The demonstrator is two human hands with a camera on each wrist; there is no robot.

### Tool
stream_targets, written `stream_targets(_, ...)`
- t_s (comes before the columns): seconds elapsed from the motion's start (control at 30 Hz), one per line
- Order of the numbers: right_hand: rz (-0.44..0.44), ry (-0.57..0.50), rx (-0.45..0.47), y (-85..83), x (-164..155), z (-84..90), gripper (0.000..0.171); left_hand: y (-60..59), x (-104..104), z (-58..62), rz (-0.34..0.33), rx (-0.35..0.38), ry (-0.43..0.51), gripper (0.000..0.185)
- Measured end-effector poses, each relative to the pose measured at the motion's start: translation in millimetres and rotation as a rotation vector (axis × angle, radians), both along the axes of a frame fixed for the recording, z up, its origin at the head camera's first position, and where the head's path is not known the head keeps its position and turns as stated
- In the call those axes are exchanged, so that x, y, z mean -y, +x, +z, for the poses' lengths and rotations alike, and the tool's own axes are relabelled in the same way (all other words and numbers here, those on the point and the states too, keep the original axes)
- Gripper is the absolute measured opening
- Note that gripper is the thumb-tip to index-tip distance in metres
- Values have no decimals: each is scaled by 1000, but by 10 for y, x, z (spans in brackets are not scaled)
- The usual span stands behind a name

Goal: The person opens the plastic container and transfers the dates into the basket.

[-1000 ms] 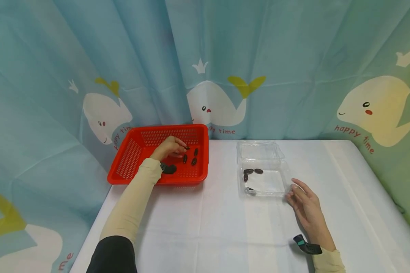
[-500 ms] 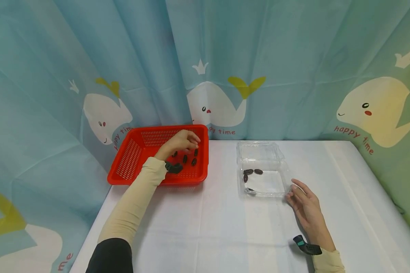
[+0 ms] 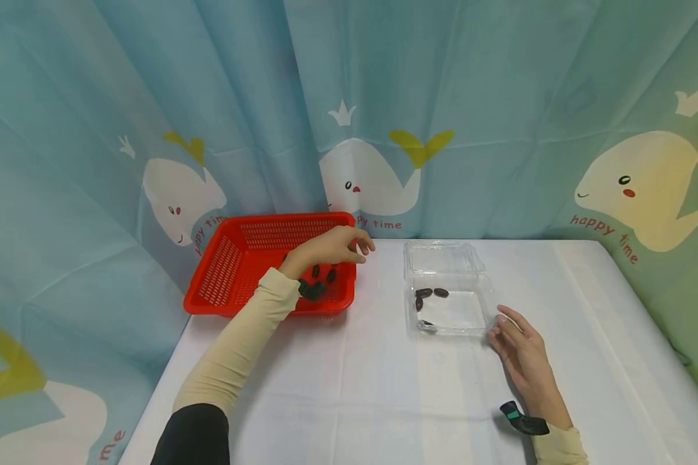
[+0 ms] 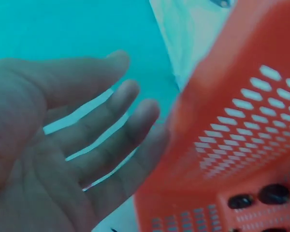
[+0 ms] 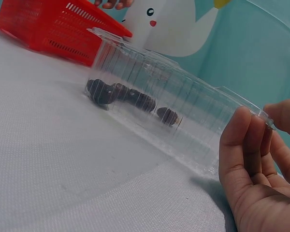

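Note:
My left hand (image 3: pixel 333 246) hovers over the right rim of the red basket (image 3: pixel 212 284), fingers stretched toward the table. In the left wrist view the left hand (image 4: pixel 87 140) shows straight, spread fingers with nothing seen in them, beside the red basket (image 4: pixel 241 111). Several dark oval pieces (image 3: pixel 316 271) lie in the basket. My right hand (image 3: pixel 523 355) lies on the table, fingertips against the near right corner of the clear plastic box (image 3: pixel 459 313). The right wrist view shows the right hand (image 5: pixel 256 179) touching that clear box (image 5: pixel 193 125), with several dark pieces (image 5: pixel 135 99) inside.
The box's clear lid (image 3: pixel 442 257) lies open behind it. A white cloth covers the table (image 3: pixel 349 387), and a blue whale-print curtain (image 3: pixel 372 97) hangs close behind and on both sides. The table's left edge runs just below the basket.
My left hand has lifted out of the basket and moved right, from pinching a dark piece to reaching past the basket's right rim with fingers stretched. The right hand has stayed put.

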State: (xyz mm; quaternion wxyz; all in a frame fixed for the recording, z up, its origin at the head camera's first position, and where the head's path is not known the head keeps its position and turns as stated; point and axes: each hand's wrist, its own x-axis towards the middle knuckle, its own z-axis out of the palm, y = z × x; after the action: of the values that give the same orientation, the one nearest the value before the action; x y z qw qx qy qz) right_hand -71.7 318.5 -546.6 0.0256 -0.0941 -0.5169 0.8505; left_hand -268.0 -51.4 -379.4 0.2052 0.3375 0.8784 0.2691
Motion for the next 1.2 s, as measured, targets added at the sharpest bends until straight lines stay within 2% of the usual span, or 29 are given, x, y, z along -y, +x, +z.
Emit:
stream_targets(0.23,-9,-16,-10,3,-4,29,32,91,-269,122,-146,77,-138,29)
stream_targets(0.4,-10,-20,-8,3,-3,26,31,99,-466,124,-211,116,-162,30)
stream_targets(0.63,-11,-10,-11,-1,-5,28,31,92,-740,94,-290,300,-188,32)
stream_targets(0.8,-14,-16,-16,-4,-8,30,31,100,-949,21,-316,350,-193,33)
stream_targets(1.03,-15,-7,12,-9,2,18,30,176,-1249,-120,-404,402,-224,38)
stream_targets(1.2,-15,-16,10,4,8,5,33,250,-1452,-229,-413,437,-271,37)
